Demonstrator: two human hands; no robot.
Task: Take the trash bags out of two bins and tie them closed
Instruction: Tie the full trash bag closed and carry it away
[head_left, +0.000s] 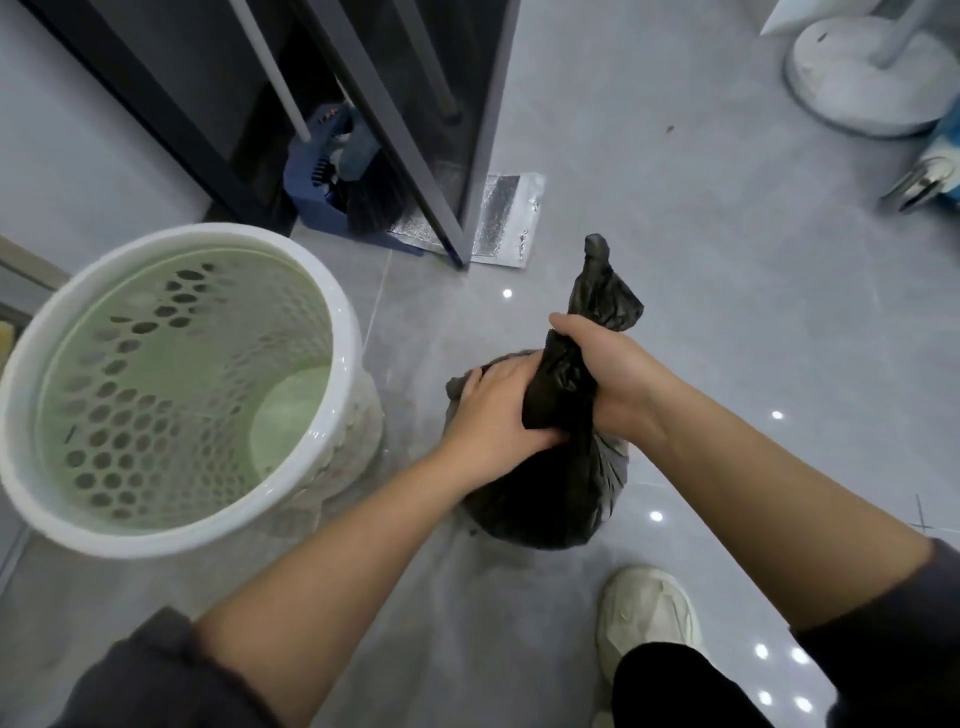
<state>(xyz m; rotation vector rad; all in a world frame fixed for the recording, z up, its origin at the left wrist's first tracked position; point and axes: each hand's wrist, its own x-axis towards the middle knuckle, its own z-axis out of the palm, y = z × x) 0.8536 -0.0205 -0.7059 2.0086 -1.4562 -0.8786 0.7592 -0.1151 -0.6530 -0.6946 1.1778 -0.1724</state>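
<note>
Black trash bag (550, 499) is out of the bin, sitting on the grey tile floor (675, 260) just right of it, centre of view. The lower part is full and rounded; the top is gathered into a twisted neck that sticks up and away from the person, with a loose crumpled end at the tip. No knot visible. Right hand (608, 379) is clenched round the neck, fist tight, plastic bunching out above and below it. Left hand (498, 410) sits on top of the bulging part at the base of the neck, fingers curved over the plastic and grasping it, thumb side against the neck. The hands are touching or nearly so; can't tell which. White bin (332, 312) stands upright at left, with a perforated wall, pale green inside, no liner in it, and its side just beside the bag. Both forearms are bare, with dark sleeves (156, 675) pushed up. A pale shoe (644, 618) and a black trouser leg (670, 686) are at bottom right, near the bag. Behind, there is a dark door frame (415, 130), and a blue dustpan (311, 192) with a brush and a white pole (275, 78) behind it. A silver foil sheet (498, 218) lies flat by the foot of the frame. A white round stand base (867, 78) is at top right, well apart from the bag.
</note>
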